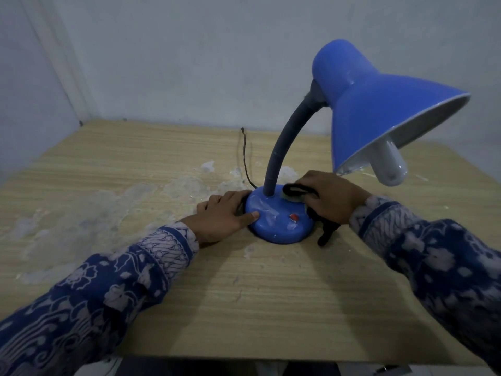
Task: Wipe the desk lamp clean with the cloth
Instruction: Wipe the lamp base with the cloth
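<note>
standing upright on the table (271,308), toward its right side: blue lamp (282,221), shade (379,109) tilting right with bulb (390,166) poking out. bracing the left edge of the lamp base with the left hand (225,215), fingers curled round the rim, thumb lying on top. pressing a dark cloth (298,192) onto the right side of the base beside the neck (282,147) with the right hand (330,196), closed around the cloth, one end dangling onto the table. red switch (293,217) sitting between both hands. cord (245,158) trailing back toward the wall.

Wood-grain desk (244,308), surface scuffed with pale patches | plain grey-blue wall (189,63) right behind desk | second wall (24,90) left of desk | dim light
</note>
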Available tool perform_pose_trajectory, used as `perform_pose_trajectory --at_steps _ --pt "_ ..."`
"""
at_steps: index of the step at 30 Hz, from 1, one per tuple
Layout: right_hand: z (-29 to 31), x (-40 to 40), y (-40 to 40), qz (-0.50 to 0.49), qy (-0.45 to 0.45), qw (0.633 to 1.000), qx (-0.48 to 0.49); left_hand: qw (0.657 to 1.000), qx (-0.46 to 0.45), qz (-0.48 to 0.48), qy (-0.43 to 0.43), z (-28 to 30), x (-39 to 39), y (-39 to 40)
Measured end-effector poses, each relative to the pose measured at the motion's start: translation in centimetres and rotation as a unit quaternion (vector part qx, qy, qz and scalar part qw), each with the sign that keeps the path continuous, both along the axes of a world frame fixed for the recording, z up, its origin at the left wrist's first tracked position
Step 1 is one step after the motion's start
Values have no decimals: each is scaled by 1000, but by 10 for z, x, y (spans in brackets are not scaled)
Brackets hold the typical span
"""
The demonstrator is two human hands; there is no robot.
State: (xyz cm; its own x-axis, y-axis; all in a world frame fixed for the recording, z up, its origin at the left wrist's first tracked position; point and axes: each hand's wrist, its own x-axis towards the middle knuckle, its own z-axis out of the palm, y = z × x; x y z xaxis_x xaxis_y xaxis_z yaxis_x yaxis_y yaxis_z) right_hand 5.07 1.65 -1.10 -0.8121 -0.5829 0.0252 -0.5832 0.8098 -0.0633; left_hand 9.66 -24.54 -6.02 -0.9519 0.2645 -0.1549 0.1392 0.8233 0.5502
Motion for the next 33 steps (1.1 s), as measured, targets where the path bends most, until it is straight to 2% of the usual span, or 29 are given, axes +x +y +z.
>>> perform_pose_trajectory --at_steps 5,8,12,15,19,22,25,30,33 --pt "-10 37 3 -50 17 998 -38 1000 -4 2 -9 3 1 1" --pt "-12 57 13 -43 23 998 -48 1000 -15 -4 -9 4 1 2" --pt "-2 54 21 -82 -11 995 -62 1000 -21 0 -3 5 2 3" --pt "-6 50 10 -123 21 987 -101 1000 -23 -3 1 6 2 2" --pt "-18 73 1 -103 30 993 -39 1000 -31 -6 0 5 1 4" --pt "-1 74 7 -115 9 991 -62 1000 -29 -2 5 5 1 3" --pt "1 68 -2 -105 39 988 -109 999 -33 -7 6 6 1 2" --pt "-17 87 -28 -69 50 994 -73 999 -42 -9 4 7 1 3" --pt "-14 92 -11 -53 18 997 -50 999 -44 -14 1 6 1 3"
